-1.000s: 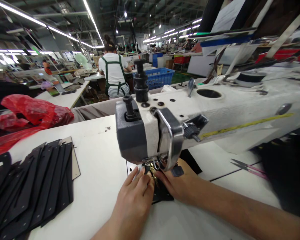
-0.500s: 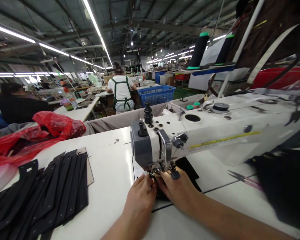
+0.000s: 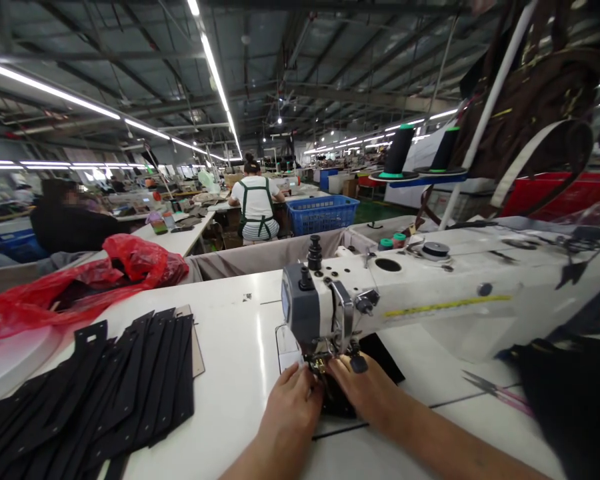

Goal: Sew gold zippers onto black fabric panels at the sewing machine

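A black fabric piece (image 3: pixel 384 359) lies under the head of a white sewing machine (image 3: pixel 420 297), partly covered by my hands and the presser foot (image 3: pixel 321 364). My left hand (image 3: pixel 294 408) is closed at the piece's left edge, its fingers curled close to the needle area. From the right, my right hand (image 3: pixel 369 388) rests on the same piece with its fingers drawn together, the tips hidden behind the machine head. What exactly lies between the fingertips is small and partly hidden.
Left on the table is a pile of black strips (image 3: pixel 130 387) with small holes, beside a red plastic bag (image 3: pixel 145 260). Scissors (image 3: pixel 500 393) and dark fabric (image 3: pixel 575 393) lie right. Beyond stand a blue basket (image 3: pixel 323 213) and a person in a green apron (image 3: pixel 255 203).
The view has tilted up and turned slightly left, so everything appears lower and farther right. Both hands stay beside the presser foot on the black piece.
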Tool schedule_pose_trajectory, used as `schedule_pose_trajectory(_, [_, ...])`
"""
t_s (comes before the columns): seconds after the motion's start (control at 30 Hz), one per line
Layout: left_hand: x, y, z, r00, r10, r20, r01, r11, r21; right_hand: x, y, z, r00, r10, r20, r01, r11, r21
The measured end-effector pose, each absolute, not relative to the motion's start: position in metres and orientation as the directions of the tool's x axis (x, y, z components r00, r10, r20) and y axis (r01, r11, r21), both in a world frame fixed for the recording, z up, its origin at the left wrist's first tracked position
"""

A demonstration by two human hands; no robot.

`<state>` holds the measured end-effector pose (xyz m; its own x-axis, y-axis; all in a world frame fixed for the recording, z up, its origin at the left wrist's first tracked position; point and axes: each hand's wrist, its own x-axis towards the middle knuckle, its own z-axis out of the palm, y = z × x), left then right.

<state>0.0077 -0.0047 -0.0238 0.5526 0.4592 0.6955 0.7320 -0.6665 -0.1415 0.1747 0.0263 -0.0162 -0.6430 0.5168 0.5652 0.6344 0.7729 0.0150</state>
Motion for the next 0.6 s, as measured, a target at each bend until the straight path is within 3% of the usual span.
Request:
schedule_pose_trajectory(0.17, [0.007, -0.007, -0.023, 0.562, 0.496, 0.663, 0.736, -0.665, -0.126, 0.18, 0.032, -0.033, -0.476, 0.677, 0.562, 0.731, 0.659, -0.175])
schedule_pose_trajectory(0.3, [0.006, -0.007, -0.023, 0.577, 0.509, 0.638, 0.729, -0.674, -0.122, 0.181, 0.036, -0.033, -0.391, 0.793, 0.467, 0.769, 0.56, -0.307])
schedule_pose_trajectory(0.6, [0.006, -0.005, -0.013, 0.661, 0.504, 0.556, 0.69, -0.699, -0.187, 0.174, 0.04, -0.013, -0.257, 0.936, 0.239, 0.832, 0.34, -0.438])
